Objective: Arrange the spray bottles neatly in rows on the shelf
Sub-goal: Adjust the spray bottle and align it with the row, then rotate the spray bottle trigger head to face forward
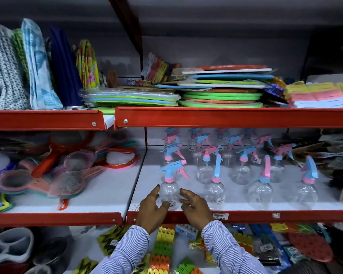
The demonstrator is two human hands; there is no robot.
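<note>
Several clear spray bottles with blue and pink trigger heads stand in rows on the white middle shelf (147, 186). The front-left bottle (169, 191) stands upright at the shelf's front edge, its nozzle pointing left. My left hand (152, 206) touches its left side and thumb area at the base. My right hand (194, 206) is just right of it, fingers spread and a little apart from the bottle. Three more front-row bottles (214, 191) (260, 192) (307, 191) stand to the right, with further rows behind them.
A red shelf lip (246, 214) runs along the front edge. Strainers (71, 175) lie on the left shelf section. Dark packets (341, 155) crowd the right end. Plates and pegs (222, 91) fill the shelf above; peg packs (164, 248) lie below.
</note>
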